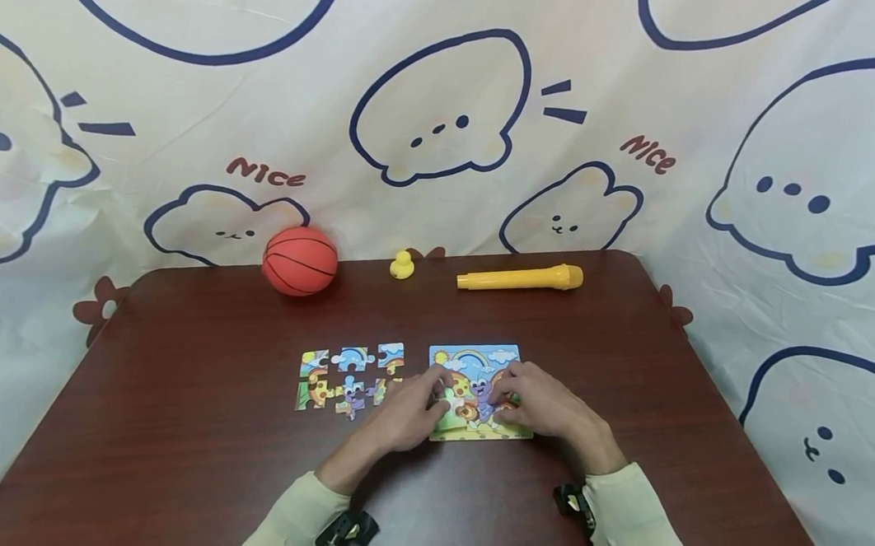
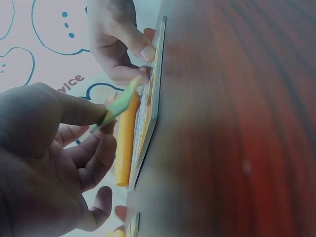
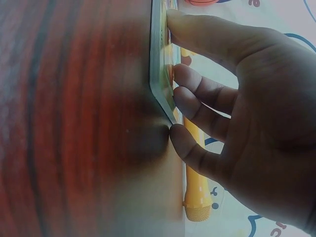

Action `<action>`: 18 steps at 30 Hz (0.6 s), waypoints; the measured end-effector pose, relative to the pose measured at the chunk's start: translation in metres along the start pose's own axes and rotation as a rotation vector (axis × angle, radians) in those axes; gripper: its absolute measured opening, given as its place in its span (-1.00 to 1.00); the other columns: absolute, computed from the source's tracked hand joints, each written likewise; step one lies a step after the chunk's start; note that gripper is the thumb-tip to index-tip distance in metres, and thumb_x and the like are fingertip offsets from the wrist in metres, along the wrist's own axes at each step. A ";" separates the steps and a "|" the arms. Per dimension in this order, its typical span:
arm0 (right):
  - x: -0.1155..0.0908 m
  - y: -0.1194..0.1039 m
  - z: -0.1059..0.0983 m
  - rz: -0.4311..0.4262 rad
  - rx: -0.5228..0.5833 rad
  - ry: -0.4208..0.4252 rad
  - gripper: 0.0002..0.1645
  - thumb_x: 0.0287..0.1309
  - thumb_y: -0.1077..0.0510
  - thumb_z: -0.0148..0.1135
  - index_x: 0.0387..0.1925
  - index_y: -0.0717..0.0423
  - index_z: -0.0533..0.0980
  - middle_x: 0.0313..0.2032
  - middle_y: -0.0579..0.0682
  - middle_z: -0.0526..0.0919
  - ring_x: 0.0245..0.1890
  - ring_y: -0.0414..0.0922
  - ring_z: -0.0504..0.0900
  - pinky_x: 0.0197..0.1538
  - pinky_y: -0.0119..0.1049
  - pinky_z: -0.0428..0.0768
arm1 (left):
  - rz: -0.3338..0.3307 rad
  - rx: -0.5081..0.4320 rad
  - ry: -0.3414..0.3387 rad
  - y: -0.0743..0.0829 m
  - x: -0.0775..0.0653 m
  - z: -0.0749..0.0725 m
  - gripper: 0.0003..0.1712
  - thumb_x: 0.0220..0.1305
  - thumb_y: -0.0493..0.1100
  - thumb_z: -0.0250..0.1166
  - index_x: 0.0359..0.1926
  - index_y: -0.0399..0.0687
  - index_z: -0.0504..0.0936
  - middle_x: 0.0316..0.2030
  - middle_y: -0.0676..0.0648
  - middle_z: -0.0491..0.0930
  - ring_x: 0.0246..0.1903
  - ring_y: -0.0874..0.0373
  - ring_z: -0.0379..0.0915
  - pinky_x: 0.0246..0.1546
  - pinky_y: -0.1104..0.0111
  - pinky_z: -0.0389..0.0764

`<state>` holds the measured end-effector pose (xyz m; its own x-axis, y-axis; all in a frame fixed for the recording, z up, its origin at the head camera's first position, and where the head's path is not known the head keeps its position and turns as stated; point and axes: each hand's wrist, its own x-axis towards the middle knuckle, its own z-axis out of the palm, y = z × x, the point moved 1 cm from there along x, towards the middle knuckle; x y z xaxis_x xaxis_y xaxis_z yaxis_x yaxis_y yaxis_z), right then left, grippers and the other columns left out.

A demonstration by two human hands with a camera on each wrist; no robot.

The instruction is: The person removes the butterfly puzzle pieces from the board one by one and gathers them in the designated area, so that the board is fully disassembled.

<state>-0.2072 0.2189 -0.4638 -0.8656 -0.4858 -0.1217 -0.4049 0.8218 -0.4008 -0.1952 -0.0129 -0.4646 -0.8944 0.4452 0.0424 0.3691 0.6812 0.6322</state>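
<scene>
A jigsaw puzzle board (image 1: 481,352) with a rainbow and a purple cartoon figure lies flat on the table, between both hands. My left hand (image 1: 404,415) pinches a thin green puzzle piece (image 2: 121,104) between thumb and fingers, tilted over the board's left part. Over the right side, my right hand (image 1: 542,400) rests its fingertips on the board, fingers loosely bent. Its little finger sits right at the board's corner in the right wrist view. Several loose puzzle pieces (image 1: 353,358) lie in two rows left of the board, some partly hidden behind the left hand.
Along the back of the dark wooden table (image 1: 177,424) stand a red basketball (image 1: 300,262), a small yellow rubber duck (image 1: 402,265) and a yellow toy microphone (image 1: 519,278). Behind them hangs a white cloth (image 1: 436,9) with cartoon drawings.
</scene>
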 end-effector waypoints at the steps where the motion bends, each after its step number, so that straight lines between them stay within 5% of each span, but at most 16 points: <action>1: 0.000 0.000 0.000 -0.002 0.002 0.001 -0.82 0.02 -0.01 0.45 -0.27 -0.20 0.69 -0.21 -0.23 0.51 -0.21 -0.22 0.39 -0.08 -0.23 0.42 | 0.004 -0.005 0.013 0.000 -0.001 -0.001 -0.78 0.29 -0.14 0.22 -0.05 0.08 0.46 -0.29 0.09 0.63 -0.34 0.21 0.52 -0.08 0.08 0.32; 12: -0.001 0.001 0.001 -0.010 0.022 0.004 -0.85 0.02 0.01 0.44 -0.29 -0.22 0.69 -0.18 -0.22 0.53 -0.17 -0.22 0.40 -0.04 -0.20 0.45 | -0.010 -0.029 0.114 -0.014 -0.018 -0.017 -0.75 0.27 -0.14 0.27 -0.03 0.04 0.51 -0.36 0.16 0.54 -0.45 0.31 0.38 -0.16 0.25 0.32; 18: -0.001 0.001 0.001 -0.007 0.020 0.012 -0.85 0.01 0.01 0.45 -0.31 -0.23 0.69 -0.17 -0.23 0.54 -0.15 -0.23 0.41 -0.03 -0.20 0.46 | -0.042 -0.004 0.154 -0.024 -0.028 -0.027 -0.76 0.23 -0.15 0.31 -0.08 0.08 0.53 -0.40 0.19 0.52 -0.49 0.31 0.36 -0.42 0.43 0.38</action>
<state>-0.2066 0.2200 -0.4652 -0.8662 -0.4880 -0.1077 -0.4052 0.8119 -0.4202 -0.1858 -0.0571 -0.4599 -0.9374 0.3217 0.1335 0.3296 0.6953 0.6387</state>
